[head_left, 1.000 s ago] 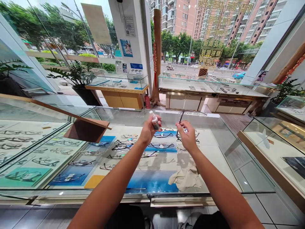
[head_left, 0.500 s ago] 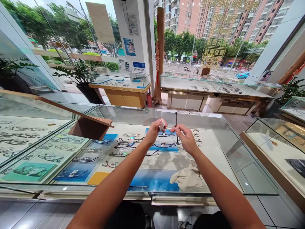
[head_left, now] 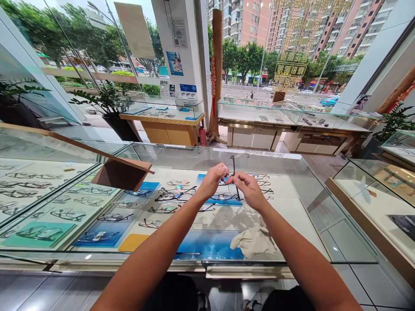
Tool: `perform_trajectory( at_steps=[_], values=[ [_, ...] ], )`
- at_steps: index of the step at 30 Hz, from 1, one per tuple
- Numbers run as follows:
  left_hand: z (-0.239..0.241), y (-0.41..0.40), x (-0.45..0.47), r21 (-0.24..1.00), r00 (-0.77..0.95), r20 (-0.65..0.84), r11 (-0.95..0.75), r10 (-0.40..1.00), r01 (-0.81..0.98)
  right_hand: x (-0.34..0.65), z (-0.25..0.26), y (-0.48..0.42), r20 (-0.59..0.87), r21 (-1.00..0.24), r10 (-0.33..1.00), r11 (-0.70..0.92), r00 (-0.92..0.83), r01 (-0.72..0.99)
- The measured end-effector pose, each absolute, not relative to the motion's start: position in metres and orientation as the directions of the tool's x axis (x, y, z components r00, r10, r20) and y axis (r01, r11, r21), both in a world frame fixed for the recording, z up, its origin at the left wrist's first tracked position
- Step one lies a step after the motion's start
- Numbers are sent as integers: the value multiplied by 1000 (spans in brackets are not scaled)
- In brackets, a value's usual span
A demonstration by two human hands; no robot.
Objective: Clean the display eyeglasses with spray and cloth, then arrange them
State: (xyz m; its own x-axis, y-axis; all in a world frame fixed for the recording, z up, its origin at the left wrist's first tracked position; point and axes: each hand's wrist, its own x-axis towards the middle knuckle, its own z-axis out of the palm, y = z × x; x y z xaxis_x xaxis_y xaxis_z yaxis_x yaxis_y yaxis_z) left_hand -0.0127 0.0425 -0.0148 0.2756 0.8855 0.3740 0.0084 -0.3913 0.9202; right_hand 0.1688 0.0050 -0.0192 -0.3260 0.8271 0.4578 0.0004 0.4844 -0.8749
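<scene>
In the head view my right hand (head_left: 248, 185) pinches a pair of dark-framed eyeglasses (head_left: 238, 193), held on edge above the glass display counter. My left hand (head_left: 212, 181) is closed beside it, its fingertips close to the frame. A small white thing (head_left: 223, 169) shows at the left thumb; what it is I cannot make out. Under my hands, more eyeglasses (head_left: 175, 196) lie in rows inside the counter, some on blue cards. A crumpled beige cloth (head_left: 254, 242) lies below my right forearm. Whether the left fingers touch the eyeglasses is unclear.
A brown slatted wooden piece (head_left: 121, 172) stands at the left on the glass counter (head_left: 292, 262). Further glass cases (head_left: 259, 113) stand ahead by the windows, with a wooden post (head_left: 215, 77) between them. Another case (head_left: 372, 194) is at the right.
My right hand has moved slightly left with the eyeglasses, bringing them close to my left hand. The white thing in the left fingers is now less visible.
</scene>
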Motion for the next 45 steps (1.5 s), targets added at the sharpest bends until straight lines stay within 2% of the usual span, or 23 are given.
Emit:
perform_trajectory(
  at_steps=[23, 27, 33, 36, 39, 42, 45],
  values=[
    [-12, 40, -11, 907, 203, 391, -413, 898, 81, 170, -16, 7, 448, -891, 829, 445, -336, -90],
    [-11, 39, -11, 910, 174, 385, -404, 906, 94, 171, -16, 10, 427, -904, 856, 414, -291, -106],
    [-14, 32, -8, 868, 291, 373, -442, 881, 225, 174, -14, 16, 354, -918, 925, 315, -137, -240],
    [-15, 26, -4, 837, 344, 372, -472, 862, 278, 173, -12, 16, 309, -922, 942, 264, -130, -285],
    [-15, 23, -3, 839, 375, 374, -482, 848, 254, 173, -12, 15, 300, -914, 943, 242, -142, -325],
    [-14, 29, -7, 863, 325, 390, -465, 862, 197, 174, -12, 16, 299, -915, 943, 239, -146, -326],
    [-14, 44, -19, 872, 193, 402, -438, 895, 216, 178, -11, 17, 279, -919, 949, 221, -144, -325]
  ],
)
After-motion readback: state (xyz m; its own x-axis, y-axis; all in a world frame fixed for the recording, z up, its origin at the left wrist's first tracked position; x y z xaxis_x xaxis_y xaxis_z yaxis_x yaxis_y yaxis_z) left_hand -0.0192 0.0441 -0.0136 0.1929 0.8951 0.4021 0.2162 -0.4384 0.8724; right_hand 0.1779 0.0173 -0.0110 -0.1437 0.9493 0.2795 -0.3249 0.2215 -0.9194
